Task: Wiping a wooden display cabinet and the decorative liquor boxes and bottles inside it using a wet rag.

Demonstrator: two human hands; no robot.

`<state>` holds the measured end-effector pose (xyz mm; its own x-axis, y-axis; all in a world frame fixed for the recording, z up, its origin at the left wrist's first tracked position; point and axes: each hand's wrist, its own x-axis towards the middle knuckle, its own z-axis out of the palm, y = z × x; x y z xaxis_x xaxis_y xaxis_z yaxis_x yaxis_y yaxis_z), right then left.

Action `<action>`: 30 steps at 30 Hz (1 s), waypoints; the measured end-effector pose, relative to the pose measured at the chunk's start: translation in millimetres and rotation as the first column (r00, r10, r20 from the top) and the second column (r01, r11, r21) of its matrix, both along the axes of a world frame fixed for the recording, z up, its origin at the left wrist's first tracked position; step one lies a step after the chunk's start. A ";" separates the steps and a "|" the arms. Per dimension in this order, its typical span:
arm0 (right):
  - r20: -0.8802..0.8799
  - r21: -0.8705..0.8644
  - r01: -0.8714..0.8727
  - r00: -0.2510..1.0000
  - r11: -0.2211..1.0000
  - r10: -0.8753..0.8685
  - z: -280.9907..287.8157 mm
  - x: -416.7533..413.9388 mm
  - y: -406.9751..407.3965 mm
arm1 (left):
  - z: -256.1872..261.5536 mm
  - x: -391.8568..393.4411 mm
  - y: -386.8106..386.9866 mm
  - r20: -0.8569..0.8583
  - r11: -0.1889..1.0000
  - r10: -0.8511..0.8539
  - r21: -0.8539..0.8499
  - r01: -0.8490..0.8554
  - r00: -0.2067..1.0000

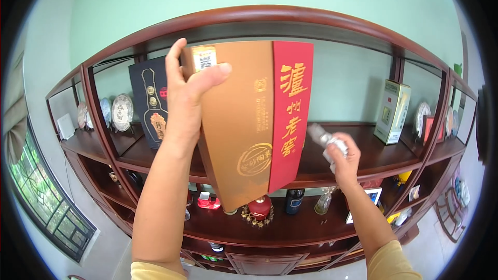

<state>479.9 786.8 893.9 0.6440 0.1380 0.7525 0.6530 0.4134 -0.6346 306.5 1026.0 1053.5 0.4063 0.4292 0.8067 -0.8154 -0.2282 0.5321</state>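
Observation:
My left hand point(192, 79) grips a tall gift box point(237, 116) by its upper left side, thumb across the front. The box is gold with a red panel that bears gold writing, and it tilts in front of the wooden display shelf. A crumpled white cloth or tissue point(330, 148) is bunched in my right hand point(346, 159), just right of the box, over the upper shelf board. Behind my left forearm stands a dark box point(149, 89) with a bottle drawn on it, partly hidden.
A white and gold carton point(393, 111) stands at the right of the upper shelf. Decorated discs point(122, 112) rest on stands at the left. Below are a red jar point(260, 207), a dark bottle point(294, 201), a clear glass vessel point(323, 202) and a white-framed panel point(371, 196).

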 end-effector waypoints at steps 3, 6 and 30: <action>0.434 0.120 0.291 0.844 0.949 -0.314 62.1 -22.0 27.7 | -0.2 -0.6 7.2 -0.032 1.000 -0.003 0.002 0.003 0.999; 0.667 0.297 0.393 0.567 0.870 -0.484 124.7 -46.0 59.3 | 2.8 -2.1 6.0 -0.052 1.000 -0.032 -0.001 0.032 0.998; 0.994 0.043 0.353 0.080 0.935 -0.076 23.5 -92.7 137.8 | 1.0 0.1 17.2 -0.227 0.963 0.267 0.102 -0.250 0.937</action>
